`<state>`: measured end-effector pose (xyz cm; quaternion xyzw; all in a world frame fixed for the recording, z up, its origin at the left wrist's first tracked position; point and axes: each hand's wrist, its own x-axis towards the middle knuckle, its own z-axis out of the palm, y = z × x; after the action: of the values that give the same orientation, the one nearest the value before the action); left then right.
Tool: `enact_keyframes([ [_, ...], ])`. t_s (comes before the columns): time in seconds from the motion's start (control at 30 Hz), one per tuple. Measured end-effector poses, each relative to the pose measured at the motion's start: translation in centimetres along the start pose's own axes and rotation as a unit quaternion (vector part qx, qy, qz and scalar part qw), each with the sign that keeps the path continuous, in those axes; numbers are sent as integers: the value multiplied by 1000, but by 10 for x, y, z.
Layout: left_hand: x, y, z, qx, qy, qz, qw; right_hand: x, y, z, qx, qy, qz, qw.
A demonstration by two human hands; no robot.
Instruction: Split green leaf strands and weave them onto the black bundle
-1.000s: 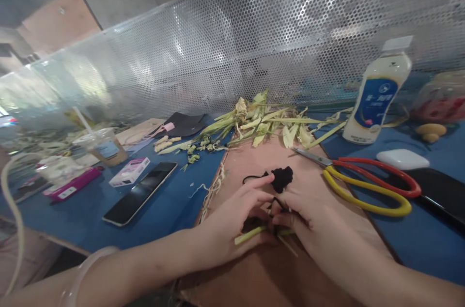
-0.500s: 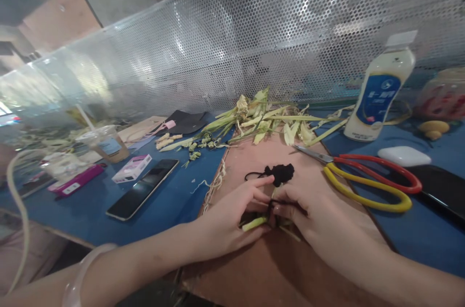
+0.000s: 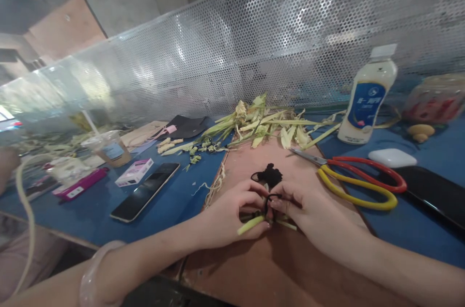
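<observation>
My left hand (image 3: 241, 212), closed in a pinch, grips a pale green plant stalk (image 3: 251, 225) lying low between my hands. Thumb and fingertips of my right hand (image 3: 301, 207) are pinched on a black cord (image 3: 269, 199), which curves around the stalk. Just beyond my fingers lies a small tangled bundle of the same black cord (image 3: 271, 175). My fingers partly hide where cord and stalk meet. Scissors (image 3: 319, 161) with one red and one yellow handle loop rest to the right of my right hand.
Dried leaves and stalks (image 3: 265, 125) are heaped at the back. A milky bottle (image 3: 366, 99), a white case (image 3: 392, 157) and a black object (image 3: 432, 191) stand or lie right. A phone (image 3: 145, 192), a small box (image 3: 134, 173) and a drink cup (image 3: 114, 149) are left. A perforated metal screen (image 3: 203, 55) rises behind.
My right fingers have drawn the black cord into a small raised loop by the stalk. The far cord bundle has shifted slightly. The whole view has tilted a little.
</observation>
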<state>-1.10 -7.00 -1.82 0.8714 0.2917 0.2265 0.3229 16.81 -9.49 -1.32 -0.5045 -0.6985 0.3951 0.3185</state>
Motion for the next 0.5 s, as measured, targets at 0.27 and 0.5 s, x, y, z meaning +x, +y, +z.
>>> enact_keyframes([
  [0.27,2,0,1,-77,-37,-58,995,-2,1,-1,14,5,-41,999],
  [0.5,12,-4,-8,180,-49,18,982,-6,3,-5,-78,5,-57,995],
])
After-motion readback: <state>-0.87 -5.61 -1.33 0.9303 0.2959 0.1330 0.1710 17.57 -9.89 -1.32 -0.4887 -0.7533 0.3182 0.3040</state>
